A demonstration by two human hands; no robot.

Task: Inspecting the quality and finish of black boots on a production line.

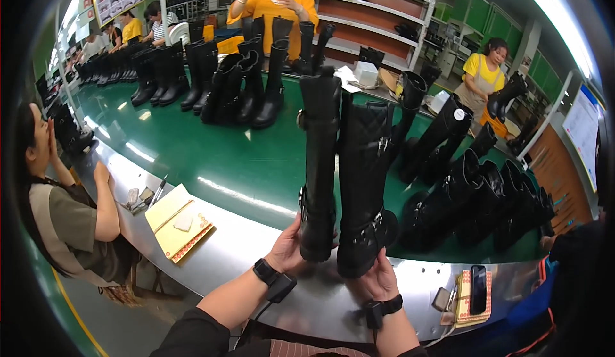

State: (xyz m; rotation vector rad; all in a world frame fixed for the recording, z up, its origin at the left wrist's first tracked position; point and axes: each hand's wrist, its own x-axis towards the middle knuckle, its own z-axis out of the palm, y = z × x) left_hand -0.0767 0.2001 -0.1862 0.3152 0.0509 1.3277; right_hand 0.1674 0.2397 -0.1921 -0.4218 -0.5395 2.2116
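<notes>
A pair of tall black boots stands upright in front of me, side by side, over the near metal edge of the table. My left hand point(286, 249) grips the left boot point(318, 158) low at its foot, fingers partly hidden behind it. My right hand point(380, 280) is closed around the foot of the right boot point(362, 171). Quilting shows on the right boot's upper shaft. Both boots carry buckled straps near the ankle, and the left one has another strap near its top.
On the green table point(173, 132), black boots point(442, 197) crowd the right and more boots point(262, 94) line the far left. Yellow paper pads point(179, 219) and a phone point(478, 290) lie on the metal edge point(243, 254). A person point(70, 209) sits at left; others work across the table.
</notes>
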